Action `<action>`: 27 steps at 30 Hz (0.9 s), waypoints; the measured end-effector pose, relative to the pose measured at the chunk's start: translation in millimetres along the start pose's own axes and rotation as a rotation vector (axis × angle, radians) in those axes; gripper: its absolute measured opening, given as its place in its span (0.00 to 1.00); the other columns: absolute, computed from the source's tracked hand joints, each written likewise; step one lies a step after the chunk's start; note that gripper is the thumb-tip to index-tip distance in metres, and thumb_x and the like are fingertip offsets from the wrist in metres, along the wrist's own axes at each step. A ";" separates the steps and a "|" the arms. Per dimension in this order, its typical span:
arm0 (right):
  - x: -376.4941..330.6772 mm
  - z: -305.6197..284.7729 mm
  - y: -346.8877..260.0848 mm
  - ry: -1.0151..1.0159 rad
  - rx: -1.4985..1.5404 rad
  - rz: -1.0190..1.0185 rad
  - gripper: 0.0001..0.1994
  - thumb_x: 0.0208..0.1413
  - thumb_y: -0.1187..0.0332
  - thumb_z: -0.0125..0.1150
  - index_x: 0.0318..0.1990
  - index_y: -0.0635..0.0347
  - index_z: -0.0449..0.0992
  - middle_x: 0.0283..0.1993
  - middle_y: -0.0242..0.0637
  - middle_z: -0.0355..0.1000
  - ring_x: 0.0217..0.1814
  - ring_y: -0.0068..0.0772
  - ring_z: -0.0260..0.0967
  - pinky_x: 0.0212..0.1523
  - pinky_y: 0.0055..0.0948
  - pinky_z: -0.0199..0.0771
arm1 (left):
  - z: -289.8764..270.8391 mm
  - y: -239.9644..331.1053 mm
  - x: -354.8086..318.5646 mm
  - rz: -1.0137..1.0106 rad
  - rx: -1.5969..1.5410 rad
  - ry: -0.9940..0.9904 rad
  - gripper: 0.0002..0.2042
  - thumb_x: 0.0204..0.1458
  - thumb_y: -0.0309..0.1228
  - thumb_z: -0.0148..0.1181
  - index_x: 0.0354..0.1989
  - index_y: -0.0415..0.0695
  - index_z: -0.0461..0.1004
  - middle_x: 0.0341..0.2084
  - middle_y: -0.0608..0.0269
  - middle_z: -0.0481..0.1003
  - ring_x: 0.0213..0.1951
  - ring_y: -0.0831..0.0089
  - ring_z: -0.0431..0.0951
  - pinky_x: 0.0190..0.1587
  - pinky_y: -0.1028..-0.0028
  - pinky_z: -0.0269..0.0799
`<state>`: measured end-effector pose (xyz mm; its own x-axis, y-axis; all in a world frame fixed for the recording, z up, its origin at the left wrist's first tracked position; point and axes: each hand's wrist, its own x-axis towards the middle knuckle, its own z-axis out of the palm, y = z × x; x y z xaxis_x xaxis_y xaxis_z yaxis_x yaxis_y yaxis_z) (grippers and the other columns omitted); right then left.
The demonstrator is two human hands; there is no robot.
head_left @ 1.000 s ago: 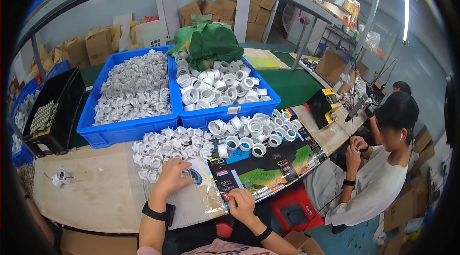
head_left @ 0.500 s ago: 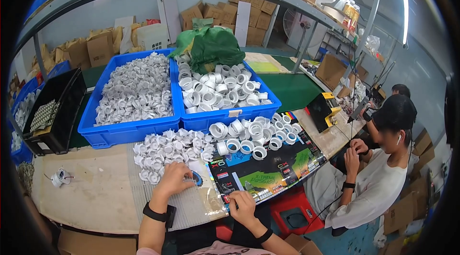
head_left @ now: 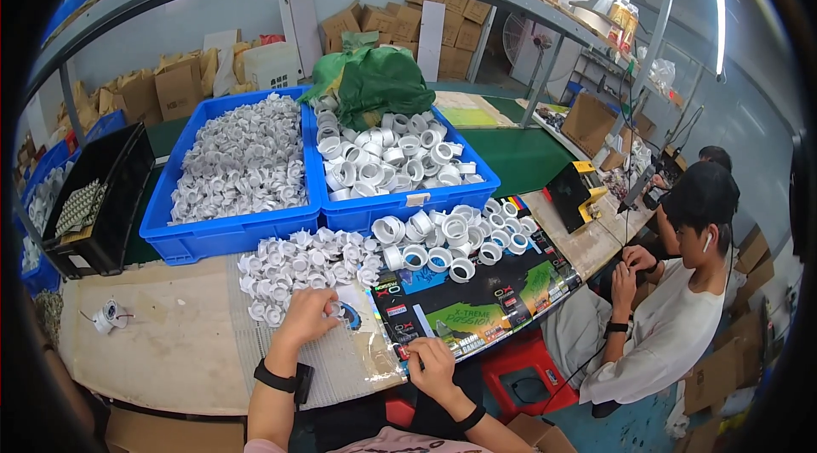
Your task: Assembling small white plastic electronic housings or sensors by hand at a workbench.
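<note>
My left hand (head_left: 308, 315) is at the near right edge of a pile of small white plastic fittings (head_left: 298, 266), its fingers curled and drawn together. Whatever lies between its fingertips is too small to make out against the white parts. Just right of it, a blue ring-shaped patch (head_left: 351, 315) shows on the worktop. My right hand (head_left: 432, 364) is closed in a pinch over the near left corner of a black and green printed sheet (head_left: 464, 312); its fingers hide anything held. White plastic rings (head_left: 438, 260) stand in several rows on the sheet's far half.
Two blue crates, one of small white fittings (head_left: 242, 159), one of white rings (head_left: 400, 155) under a green sack (head_left: 370, 83), stand behind the piles. A black bin (head_left: 102, 189) and a wired white part (head_left: 111, 315) are at left. A co-worker (head_left: 672, 300) sits at right.
My left hand has shifted slightly left, away from the blue patch, and its fingers have drawn closer together. My right hand stays nearly in place. The co-worker's head has turned a little.
</note>
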<state>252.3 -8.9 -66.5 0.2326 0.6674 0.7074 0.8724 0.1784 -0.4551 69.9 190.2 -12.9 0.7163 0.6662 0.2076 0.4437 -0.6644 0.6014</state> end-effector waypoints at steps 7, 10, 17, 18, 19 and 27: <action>3.4 -0.3 -2.8 0.004 0.014 -0.002 0.07 0.39 0.82 0.58 0.27 0.61 0.72 0.30 0.36 0.72 0.30 0.38 0.69 0.31 0.32 0.67 | 6.6 -13.4 0.1 0.107 0.094 0.138 0.11 0.32 0.24 0.66 0.29 0.43 0.78 0.21 0.60 0.74 0.27 0.60 0.74 0.35 0.65 0.69; 2.9 -0.3 -2.4 0.009 0.009 -0.002 0.07 0.39 0.82 0.58 0.27 0.61 0.72 0.30 0.37 0.72 0.30 0.38 0.69 0.31 0.32 0.67 | 3.6 -9.2 -0.5 0.163 0.117 0.177 0.10 0.33 0.24 0.66 0.29 0.43 0.78 0.23 0.58 0.74 0.30 0.58 0.74 0.35 0.63 0.68; 3.2 -1.2 -3.5 0.009 0.007 0.002 0.07 0.39 0.82 0.57 0.28 0.61 0.72 0.30 0.37 0.72 0.30 0.39 0.69 0.31 0.32 0.67 | 8.0 -16.0 0.7 0.039 0.030 0.062 0.15 0.29 0.23 0.67 0.31 0.42 0.77 0.26 0.57 0.75 0.33 0.57 0.75 0.38 0.63 0.69; 3.4 -1.3 -3.8 0.011 0.006 0.000 0.07 0.39 0.82 0.57 0.28 0.61 0.72 0.30 0.37 0.72 0.30 0.39 0.69 0.31 0.32 0.67 | 7.6 -15.8 0.5 0.039 0.030 0.062 0.15 0.29 0.23 0.67 0.31 0.42 0.77 0.26 0.57 0.75 0.33 0.57 0.75 0.38 0.63 0.69; 3.3 -1.5 -4.0 0.012 0.005 -0.001 0.07 0.39 0.83 0.57 0.28 0.61 0.72 0.30 0.36 0.72 0.31 0.39 0.69 0.31 0.32 0.67 | 7.0 -15.2 -0.2 0.063 0.064 0.075 0.15 0.29 0.23 0.67 0.31 0.42 0.77 0.26 0.57 0.74 0.33 0.58 0.75 0.38 0.63 0.69; 3.4 -1.7 -3.6 0.007 0.006 -0.003 0.08 0.39 0.83 0.57 0.28 0.61 0.72 0.30 0.36 0.72 0.30 0.39 0.69 0.31 0.32 0.67 | 2.2 -7.1 -1.0 0.106 0.057 0.092 0.13 0.28 0.26 0.68 0.26 0.41 0.75 0.23 0.58 0.71 0.30 0.58 0.72 0.36 0.64 0.67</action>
<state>250.7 -8.6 -61.4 0.2334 0.6616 0.7126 0.8705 0.1844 -0.4562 67.2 193.5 -19.0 0.7094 0.6179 0.3391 0.4001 -0.7491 0.5279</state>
